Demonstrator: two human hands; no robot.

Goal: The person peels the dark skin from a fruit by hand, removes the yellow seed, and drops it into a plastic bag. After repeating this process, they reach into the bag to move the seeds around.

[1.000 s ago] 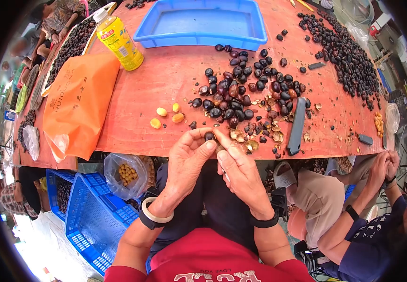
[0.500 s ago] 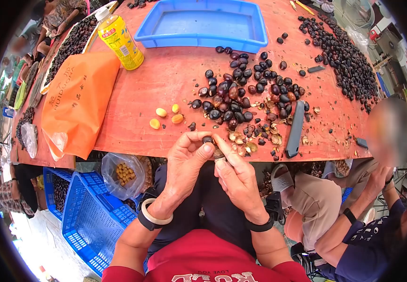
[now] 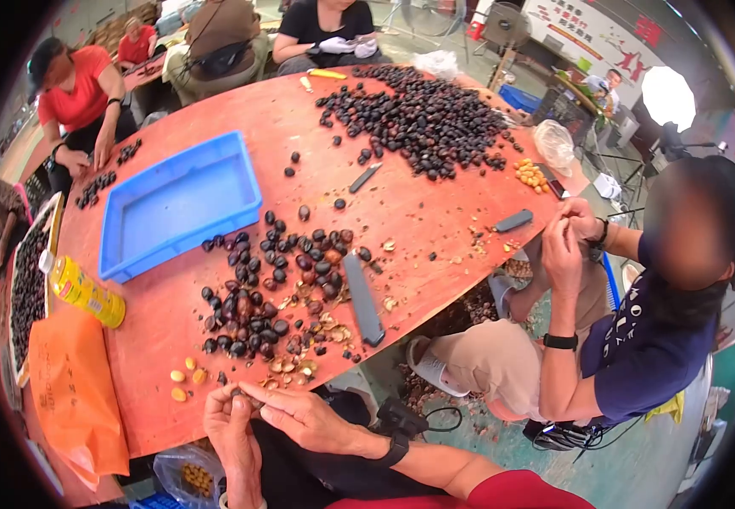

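Observation:
My left hand point(image 3: 236, 437) is closed in a pinch at the table's near edge, on a small dark nut point(image 3: 236, 393) that shows partly between the fingertips. Against it, my right hand point(image 3: 312, 422) has its fingers bent together; whatever lies between them is hidden. Just beyond my hands are several peeled yellow kernels point(image 3: 178, 394) and a scatter of cracked shells point(image 3: 289, 371). A loose heap of dark nuts point(image 3: 244, 314) spreads farther in, with a flat dark grey bar point(image 3: 362, 299) lying to its right.
A blue tray point(image 3: 181, 204), a yellow drink bottle point(image 3: 87, 293) and an orange bag point(image 3: 79, 394) stand on the left. A large nut pile point(image 3: 418, 119) covers the far side. A co-worker point(image 3: 639, 322) sits at the right. Below the edge hangs a plastic bag of kernels point(image 3: 196, 477).
My view has swung to the right and up, so the table and my hands appear lower and farther left. My hands stay together at the nut, with the right fingers now closer to the left fingertips.

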